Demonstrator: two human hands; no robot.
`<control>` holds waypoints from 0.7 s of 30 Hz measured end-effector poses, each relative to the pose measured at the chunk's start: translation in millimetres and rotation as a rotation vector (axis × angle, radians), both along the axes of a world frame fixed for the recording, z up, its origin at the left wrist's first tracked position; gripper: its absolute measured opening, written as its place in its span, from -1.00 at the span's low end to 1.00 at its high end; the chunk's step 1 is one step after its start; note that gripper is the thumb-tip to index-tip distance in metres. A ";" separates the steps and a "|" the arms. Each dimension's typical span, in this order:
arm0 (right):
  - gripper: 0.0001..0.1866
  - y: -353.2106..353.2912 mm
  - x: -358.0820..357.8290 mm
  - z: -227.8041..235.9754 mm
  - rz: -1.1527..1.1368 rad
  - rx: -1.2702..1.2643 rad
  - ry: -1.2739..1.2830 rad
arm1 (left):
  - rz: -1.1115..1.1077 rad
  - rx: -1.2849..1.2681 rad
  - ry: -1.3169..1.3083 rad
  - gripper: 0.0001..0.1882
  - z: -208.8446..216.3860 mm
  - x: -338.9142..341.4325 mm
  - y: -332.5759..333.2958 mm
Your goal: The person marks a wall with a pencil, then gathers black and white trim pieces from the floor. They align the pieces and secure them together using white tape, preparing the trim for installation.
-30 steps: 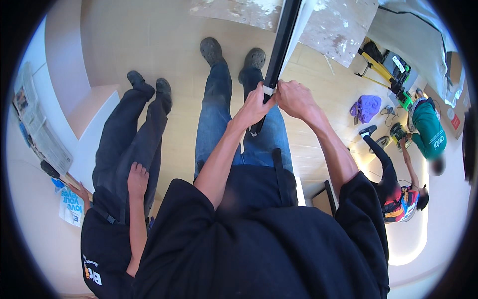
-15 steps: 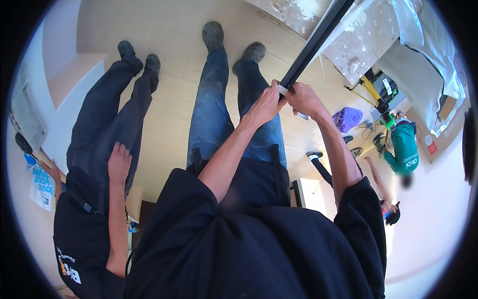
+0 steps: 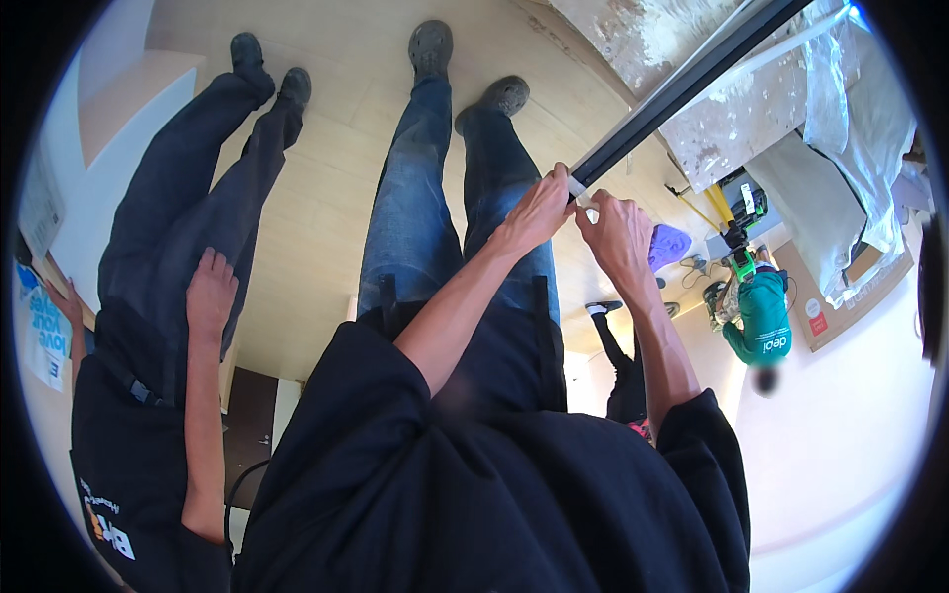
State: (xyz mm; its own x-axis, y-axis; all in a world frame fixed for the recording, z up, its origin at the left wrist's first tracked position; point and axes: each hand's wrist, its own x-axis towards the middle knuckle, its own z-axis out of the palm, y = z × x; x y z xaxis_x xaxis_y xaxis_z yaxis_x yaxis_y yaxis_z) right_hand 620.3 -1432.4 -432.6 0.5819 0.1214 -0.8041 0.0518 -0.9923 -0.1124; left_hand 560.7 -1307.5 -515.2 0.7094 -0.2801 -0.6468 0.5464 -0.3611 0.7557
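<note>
A long black bar (image 3: 664,111) slants from my hands up to the upper right, with a pale strip of wrapping along its side. My left hand (image 3: 534,212) is closed round the bar's near end, where a short whitish band (image 3: 577,186) shows. Just right of that end, my right hand (image 3: 621,237) is closed in a pinch with its fingers curled. A small pale bit shows at its fingertips, too small to name. The far end of the bar runs out of the picture.
Close on my left stands a person in dark clothes (image 3: 163,267). A paint-stained board (image 3: 732,128) and plastic sheeting (image 3: 840,198) lie at the upper right. Beyond are yellow tool legs (image 3: 720,206), a purple bag (image 3: 669,245) and a person in green (image 3: 763,316).
The bar has swung to the right and lies flatter. My right hand has come slightly off the bar's end, while my left still grips it. The whole view has shifted a little.
</note>
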 end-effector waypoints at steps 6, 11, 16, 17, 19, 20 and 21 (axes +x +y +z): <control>-0.69 -2.2 3.2 9.4 0.106 0.116 -0.080 | -0.014 -0.006 0.019 -0.66 -2.0 0.4 0.9; -0.64 -4.2 -2.3 7.3 -0.091 0.052 -0.038 | 0.012 0.017 -0.039 -0.65 -1.2 -1.1 1.2; -0.58 -12.0 8.1 -1.1 -0.445 0.059 0.335 | 0.040 0.015 -0.034 -0.65 -0.4 -2.5 -0.6; -0.58 -13.1 9.8 -0.9 -0.459 0.092 0.338 | 0.054 0.013 -0.040 -0.65 -0.4 -2.7 -1.4; -0.60 -12.3 11.4 0.5 -0.492 0.111 0.350 | 0.042 0.022 -0.040 -0.65 0.1 -4.3 -2.5; -0.61 -10.6 12.1 1.1 -0.511 0.096 0.355 | 0.015 0.032 -0.039 -0.65 0.0 -4.9 -3.0; -0.62 -8.0 12.7 1.5 -0.529 0.101 0.361 | -0.007 0.050 -0.044 -0.65 -0.2 -5.6 -3.3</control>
State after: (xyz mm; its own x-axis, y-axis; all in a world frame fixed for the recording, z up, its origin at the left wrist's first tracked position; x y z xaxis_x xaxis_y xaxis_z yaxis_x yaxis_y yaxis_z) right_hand 633.0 -1440.4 -431.2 0.2793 -0.0219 -0.9599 -0.4995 -0.8571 -0.1258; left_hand 555.1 -1310.8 -515.4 0.7358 -0.2538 -0.6279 0.5098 -0.4027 0.7602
